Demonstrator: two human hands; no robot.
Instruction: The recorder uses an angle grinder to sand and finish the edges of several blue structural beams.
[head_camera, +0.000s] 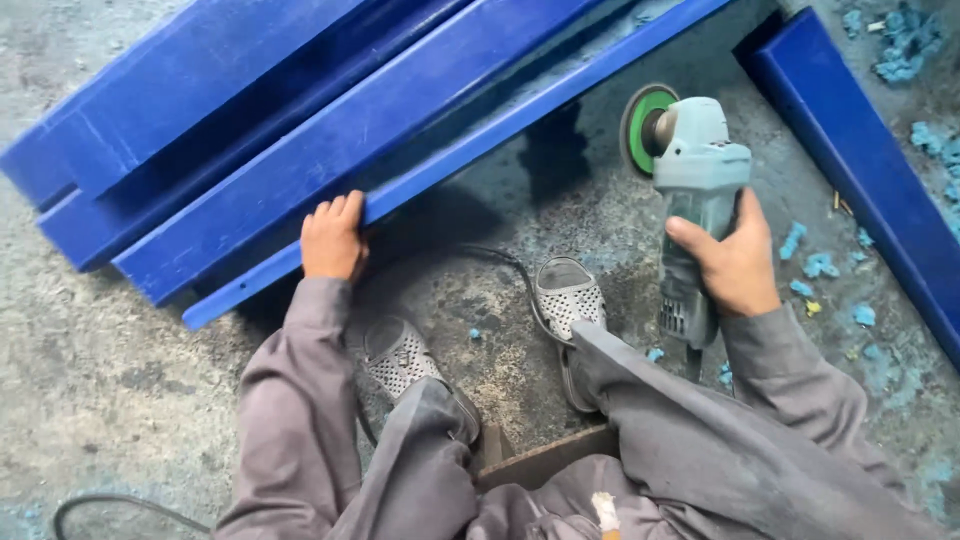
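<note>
Left hand (333, 240) clamps edge of long blue plastic panel (330, 150). Right hand (738, 262) wraps grey angle grinder (690, 200), green disc (640, 128) clear of panel. Blue shavings (820, 265) litter concrete floor (100, 380); black cable (505, 265) passes by grey perforated sandals (568, 295).

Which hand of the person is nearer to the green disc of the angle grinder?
Right. The right hand grips the angle grinder body just behind the green disc; the left hand holds the blue panel edge, far away.

Place: you are sitting in a workshop | signs: angle grinder (690, 190), blue plastic panels (330, 130), blue shavings (820, 265) littering the dusty concrete floor (90, 380)
</note>
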